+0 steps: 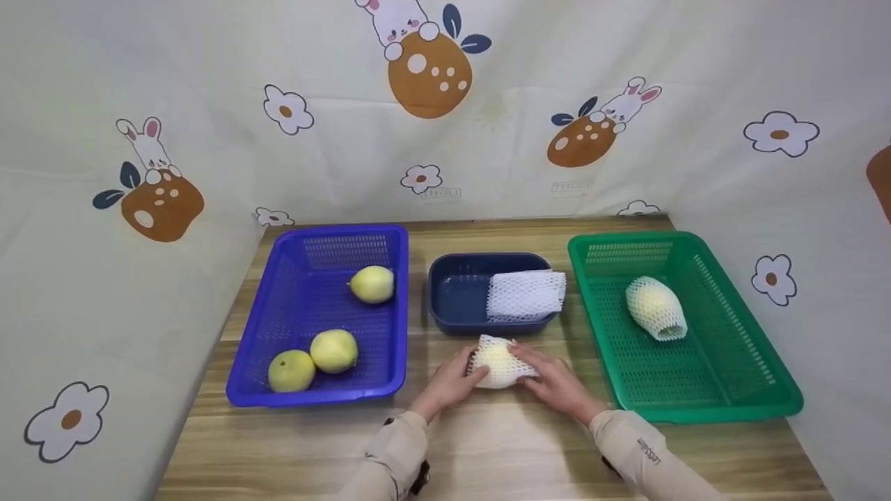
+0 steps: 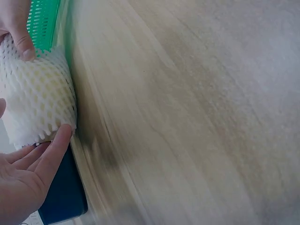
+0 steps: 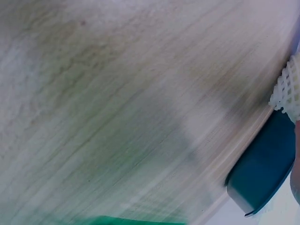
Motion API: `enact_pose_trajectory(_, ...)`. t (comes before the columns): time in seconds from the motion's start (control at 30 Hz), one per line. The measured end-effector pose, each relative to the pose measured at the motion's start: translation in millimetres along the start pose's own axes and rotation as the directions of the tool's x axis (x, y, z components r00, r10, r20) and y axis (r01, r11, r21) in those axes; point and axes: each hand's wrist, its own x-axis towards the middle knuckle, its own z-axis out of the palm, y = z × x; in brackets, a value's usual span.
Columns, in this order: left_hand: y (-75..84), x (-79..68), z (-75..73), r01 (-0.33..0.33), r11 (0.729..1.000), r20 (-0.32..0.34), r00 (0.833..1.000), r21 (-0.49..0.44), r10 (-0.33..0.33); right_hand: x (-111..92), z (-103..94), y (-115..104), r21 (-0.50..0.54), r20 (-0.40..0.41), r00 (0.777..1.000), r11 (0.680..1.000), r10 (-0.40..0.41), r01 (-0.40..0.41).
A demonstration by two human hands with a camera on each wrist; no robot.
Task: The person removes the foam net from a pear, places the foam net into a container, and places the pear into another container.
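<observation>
Where I stand, behind a person working with two bare hands, a wooden surface (image 1: pixel 487 459) holds two plastic baskets and one navy bin (image 1: pixel 457 296) between them. Both hands meet at one pear-like fruit in a white foam net (image 1: pixel 500 367), on the near side of the bin. The left hand (image 1: pixel 449 384) grips its left side, thumb at the near side; the right hand (image 1: pixel 557 385) grips its right side, fingers bent over the mesh. I cannot tell whether this fruit touches the surface.

To the left is the blue basket (image 1: pixel 299 299) with three bare yellow-green fruits: one (image 1: pixel 373 284) near the far right corner, and two toward the near side, (image 1: pixel 334 351) and (image 1: pixel 292 371), side by side. To the right is the green basket (image 1: pixel 654 379) with one netted fruit (image 1: pixel 654 307), lying tilted. That makes five fruits, three bare and two netted. White flat foam nets (image 1: pixel 525 296) lie in the bin's right half and overhang its rim; I cannot count them.

Two pale sleeves (image 1: pixel 644 452) cover the forearms. Behind hangs a cream cloth (image 1: pixel 334 42) showing three printed rabbits, each atop an orange-brown fruit.
</observation>
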Motion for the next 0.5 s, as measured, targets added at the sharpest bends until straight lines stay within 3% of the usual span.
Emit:
enact_pose_trajectory(0.13,1.5,3.2,-0.3,0.015,1.000,-0.020,1.000,0.024,-0.014,-0.4,-1.8,-1.1,-0.002,0.067,0.996,0.998,0.066,-0.066)
enact_pose_trajectory(0.3,2.1,8.0,-0.4,-0.042,0.998,-0.062,0.997,0.054,0.045,-2.9,-1.8,-4.9,-0.002,0.151,0.978,0.989,0.145,-0.146)
enact_pose_trajectory(0.37,0.8,9.2,0.2,-0.057,0.998,-0.062,0.996,0.021,0.058,-3.1,-0.9,-5.5,0.002,0.130,0.982,0.991,0.134,-0.136)
enact_pose_trajectory(0.5,-2.9,9.8,0.4,-0.043,0.994,-0.035,0.999,-0.104,0.039,-2.1,0.3,-4.6,0.006,0.028,0.999,0.999,0.035,-0.035)
